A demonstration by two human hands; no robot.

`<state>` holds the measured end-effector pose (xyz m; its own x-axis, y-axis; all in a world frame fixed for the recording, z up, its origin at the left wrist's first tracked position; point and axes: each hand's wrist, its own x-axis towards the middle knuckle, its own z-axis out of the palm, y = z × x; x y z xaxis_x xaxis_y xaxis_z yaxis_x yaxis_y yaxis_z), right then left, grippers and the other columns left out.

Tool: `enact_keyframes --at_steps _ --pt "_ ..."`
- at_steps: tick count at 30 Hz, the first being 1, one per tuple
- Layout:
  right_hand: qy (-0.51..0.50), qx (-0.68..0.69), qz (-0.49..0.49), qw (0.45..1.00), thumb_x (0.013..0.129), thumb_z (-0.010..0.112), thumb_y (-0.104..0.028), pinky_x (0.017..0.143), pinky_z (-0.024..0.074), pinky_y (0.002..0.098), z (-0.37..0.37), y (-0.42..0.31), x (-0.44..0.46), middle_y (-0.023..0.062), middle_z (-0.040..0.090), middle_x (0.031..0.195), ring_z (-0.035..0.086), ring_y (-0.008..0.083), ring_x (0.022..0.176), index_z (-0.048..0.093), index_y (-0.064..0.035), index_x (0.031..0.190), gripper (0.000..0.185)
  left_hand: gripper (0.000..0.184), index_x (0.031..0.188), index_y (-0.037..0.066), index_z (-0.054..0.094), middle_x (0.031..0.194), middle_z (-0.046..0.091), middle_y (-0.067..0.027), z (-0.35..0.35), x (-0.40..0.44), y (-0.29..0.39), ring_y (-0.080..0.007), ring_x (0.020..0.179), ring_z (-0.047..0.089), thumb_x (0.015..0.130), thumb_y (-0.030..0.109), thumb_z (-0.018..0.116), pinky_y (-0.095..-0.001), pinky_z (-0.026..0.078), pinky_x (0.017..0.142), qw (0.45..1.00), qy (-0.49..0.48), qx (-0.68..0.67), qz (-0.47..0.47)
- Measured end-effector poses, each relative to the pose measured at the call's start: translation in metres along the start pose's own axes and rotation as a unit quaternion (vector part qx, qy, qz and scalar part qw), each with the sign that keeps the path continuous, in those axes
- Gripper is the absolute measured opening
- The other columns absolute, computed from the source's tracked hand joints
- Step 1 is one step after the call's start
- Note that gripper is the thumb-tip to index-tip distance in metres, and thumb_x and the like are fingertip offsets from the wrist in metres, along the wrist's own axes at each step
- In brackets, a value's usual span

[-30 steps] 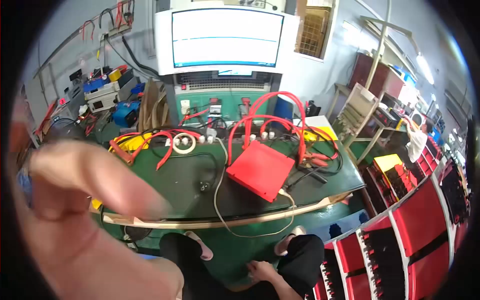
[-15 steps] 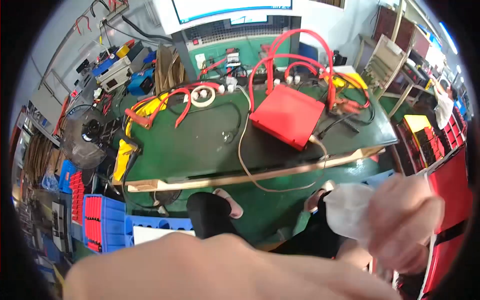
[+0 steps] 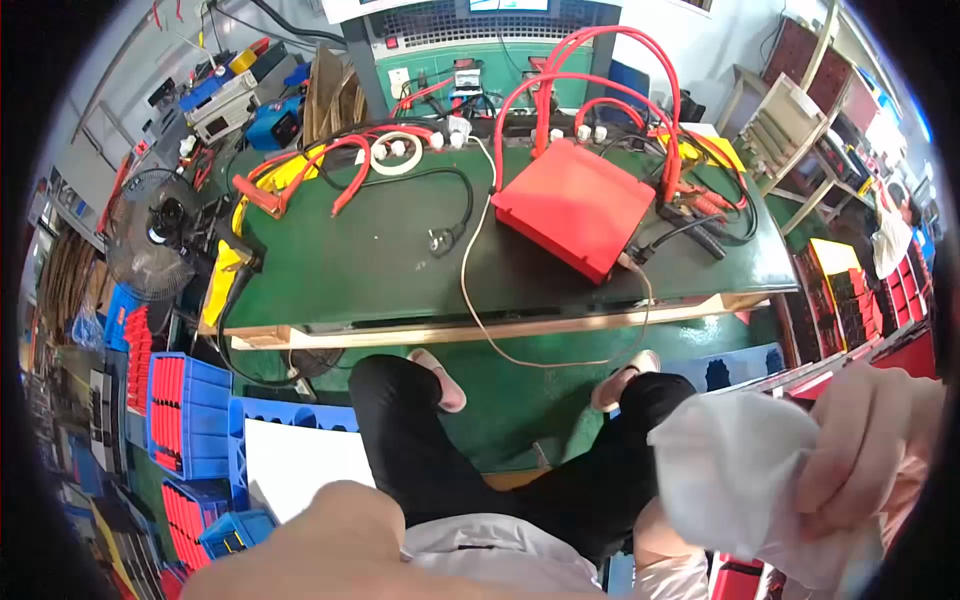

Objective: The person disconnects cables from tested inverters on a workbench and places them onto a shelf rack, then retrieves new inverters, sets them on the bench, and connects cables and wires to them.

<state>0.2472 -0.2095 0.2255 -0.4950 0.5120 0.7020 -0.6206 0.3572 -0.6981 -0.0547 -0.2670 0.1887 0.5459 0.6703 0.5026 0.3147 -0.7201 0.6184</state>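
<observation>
At the lower right, my right hand (image 3: 860, 460) is closed around a thin, crumpled white tissue (image 3: 730, 465), which bulges out to the left of my fingers and hangs below them. My left hand (image 3: 345, 530) is very close to the camera at the bottom edge, in front of my lap. Its fingers are hidden, so I cannot see whether it holds anything. On the green-topped bench ahead, apart from both hands, sits a red box-shaped device (image 3: 575, 205). Cables run from its right corner.
Thick red cables (image 3: 660, 90) arch behind the red device. A black plug (image 3: 440, 240) lies on the bench (image 3: 350, 270). Blue bins (image 3: 185, 415) with red parts stand at the left, beside a white board (image 3: 300, 465). A fan (image 3: 155, 235) stands left; another person (image 3: 890, 235) is at far right.
My right hand has moved slightly right with the tissue, exposing more of it. My left hand has dropped toward the lower left, uncovering my lap and the white board. The camera view has tilted down.
</observation>
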Motion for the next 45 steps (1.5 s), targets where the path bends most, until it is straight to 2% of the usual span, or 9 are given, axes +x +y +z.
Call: enact_keyframes --at_steps 16,45 --pt "0.013 0.041 0.009 0.999 0.081 0.053 -0.003 0.045 0.0438 0.0315 -0.008 -0.030 -0.026 0.0162 0.065 0.065 0.055 0.0205 0.048 0.063 -0.0005 0.073 0.014 0.066 0.103 0.006 0.048 0.098 0.042 -0.0080 0.011 -0.005 0.007 -0.0230 0.096 0.041 0.054 0.037 0.078 -0.0332 0.033 0.090 0.999 -0.025 0.025 -0.002" --pt "0.069 0.071 0.031 0.995 0.088 0.049 -0.004 0.038 0.0406 0.0346 0.018 -0.010 -0.045 0.0196 0.062 0.059 0.050 0.0229 0.040 0.055 -0.0032 0.064 0.024 0.072 0.102 0.007 0.046 0.098 0.041 -0.0065 0.013 -0.012 -0.004 -0.0217 0.094 0.040 0.048 0.039 0.082 -0.0302 0.034 0.090 1.000 -0.011 0.013 -0.007"
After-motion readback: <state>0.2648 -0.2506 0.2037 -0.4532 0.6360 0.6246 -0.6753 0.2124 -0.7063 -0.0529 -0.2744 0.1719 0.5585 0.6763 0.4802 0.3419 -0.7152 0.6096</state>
